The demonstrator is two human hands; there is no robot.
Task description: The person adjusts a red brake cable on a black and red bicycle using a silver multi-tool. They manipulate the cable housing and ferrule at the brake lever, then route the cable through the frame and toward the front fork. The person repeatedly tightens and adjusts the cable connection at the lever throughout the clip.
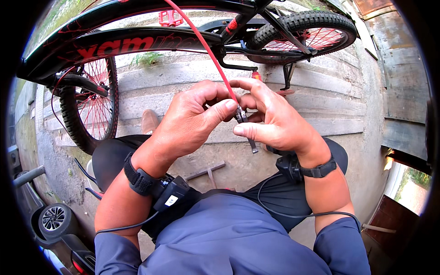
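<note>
A red cable housing [206,43] runs down from the bicycle to a small dark metal bike part with a slim lever-like arm [251,143]. My left hand [185,117] is closed, thumb and fingers pinching the lower end of the red housing where it meets the part. My right hand [282,121] is closed round the part from the other side, its thumb lying along it. The curled fingers hide much of the part, so its exact kind does not show. Both hands are held over my bent knees, in front of the bicycle.
The bicycle's black frame [137,43] spans the far side, its front wheel [113,101] left and rear wheel [316,19] right. A kickstand [288,75] meets grey slabs. A T-shaped bar [206,172] lies between my legs. A vehicle wheel [52,219] shows lower left.
</note>
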